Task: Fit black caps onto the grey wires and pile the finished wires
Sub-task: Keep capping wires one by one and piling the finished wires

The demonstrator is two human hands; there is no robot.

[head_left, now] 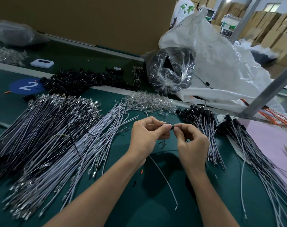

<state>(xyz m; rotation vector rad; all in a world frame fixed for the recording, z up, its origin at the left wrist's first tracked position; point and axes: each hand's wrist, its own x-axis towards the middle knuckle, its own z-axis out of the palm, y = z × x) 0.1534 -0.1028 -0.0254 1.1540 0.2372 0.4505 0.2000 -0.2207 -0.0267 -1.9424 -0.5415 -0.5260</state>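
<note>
Now your left hand [147, 135] pinches the grey wire [162, 176], right hand [192, 141] the black cap [172, 127]. Uncapped heap [57, 136] left, capped pile [203, 126] right.

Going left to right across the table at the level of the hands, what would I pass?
Heap of bare grey wires → left hand holding one wire → black cap → right hand pinching that cap → pile of capped wires → pink sheet.

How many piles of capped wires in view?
2. Near pile just right of the right hand; far pile further right, partly on the pink sheet. More may lie off-frame.
</note>
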